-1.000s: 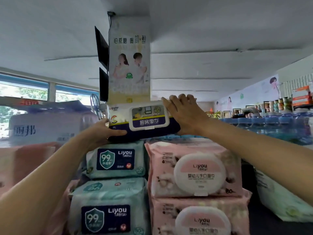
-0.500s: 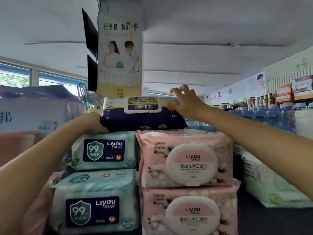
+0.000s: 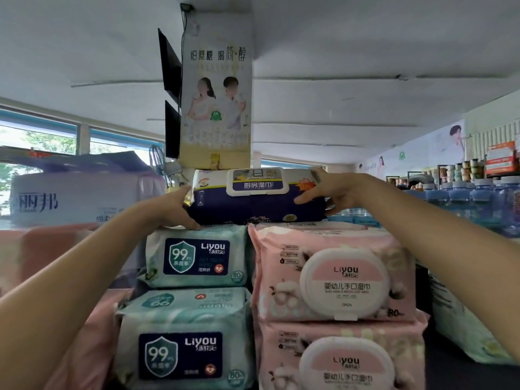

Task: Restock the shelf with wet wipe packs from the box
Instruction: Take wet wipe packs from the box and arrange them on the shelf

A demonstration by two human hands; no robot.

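The right hand [image 3: 327,192] has dropped from the top edge to clasp the navy-and-white soft wet wipe pack [image 3: 257,197] (frame centre); left hand [image 3: 176,211] grips its other end.

The top pack [image 3: 257,197] lies across two stacks: the shield-label packs [image 3: 197,260] at seven o'clock, the round-lid packs [image 3: 334,277] at five. A pillar [image 3: 216,102] stands behind at twelve; bottles [image 3: 472,198] at three.

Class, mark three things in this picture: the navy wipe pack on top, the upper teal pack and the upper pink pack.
navy wipe pack [image 3: 253,205], head view, dark front face below the lid
upper teal pack [image 3: 197,257], head view, blue label
upper pink pack [image 3: 344,282], head view, round lid
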